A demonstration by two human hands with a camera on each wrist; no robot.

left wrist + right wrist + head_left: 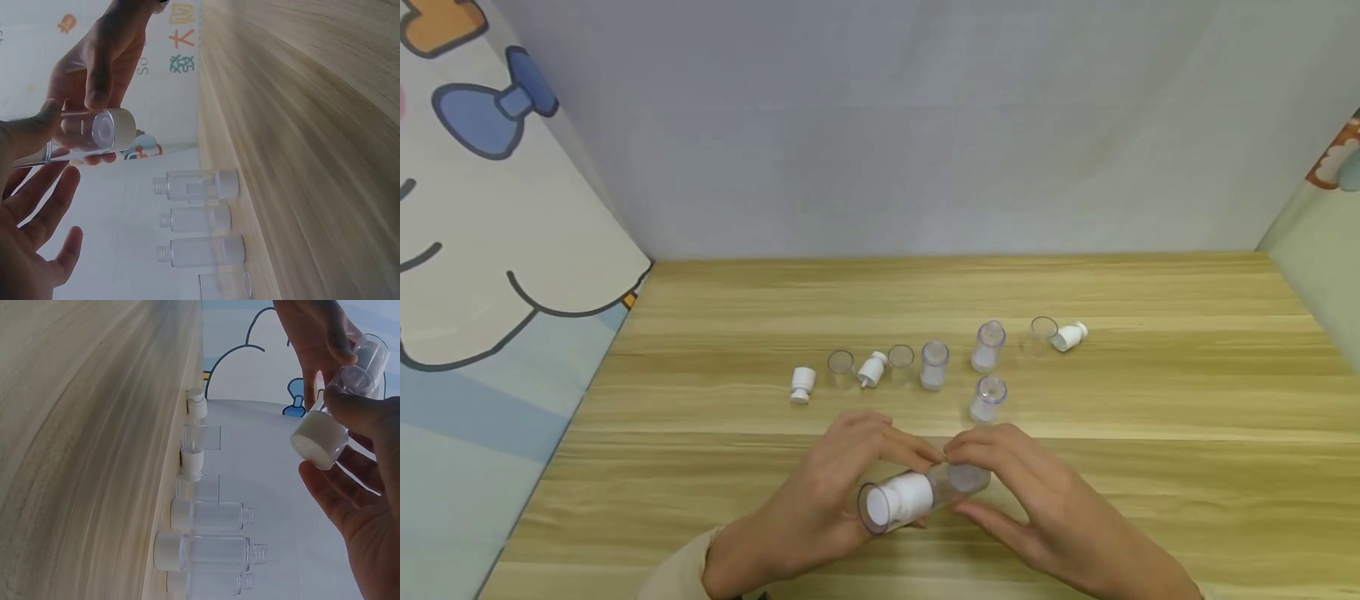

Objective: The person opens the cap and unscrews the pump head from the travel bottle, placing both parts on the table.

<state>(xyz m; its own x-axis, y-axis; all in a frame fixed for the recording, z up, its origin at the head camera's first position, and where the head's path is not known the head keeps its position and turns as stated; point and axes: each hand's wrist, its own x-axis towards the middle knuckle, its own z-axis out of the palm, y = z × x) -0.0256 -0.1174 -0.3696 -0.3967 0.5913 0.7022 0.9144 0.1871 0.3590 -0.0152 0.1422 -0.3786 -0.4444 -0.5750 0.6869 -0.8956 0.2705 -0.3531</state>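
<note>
Close above the table, both hands hold a clear pump bottle point(946, 483) lying tilted in the air. Its white pump head point(913, 495) sits under a clear cap point(880, 510) at the left end. My left hand point(838, 483) grips the pump end, thumb on one side and fingers on the other. My right hand point(1030, 492) holds the body near the white base point(315, 437) between thumb and fingers. In the left wrist view the bottle's base point(119, 130) points toward the table.
Beyond the hands stand three clear bottles without pumps point(934, 365), their bases white. Around them are clear caps point(841, 362) and three loose white pump heads point(802, 383). A pale cloth point(940, 167) hangs behind the wooden table point(1150, 500).
</note>
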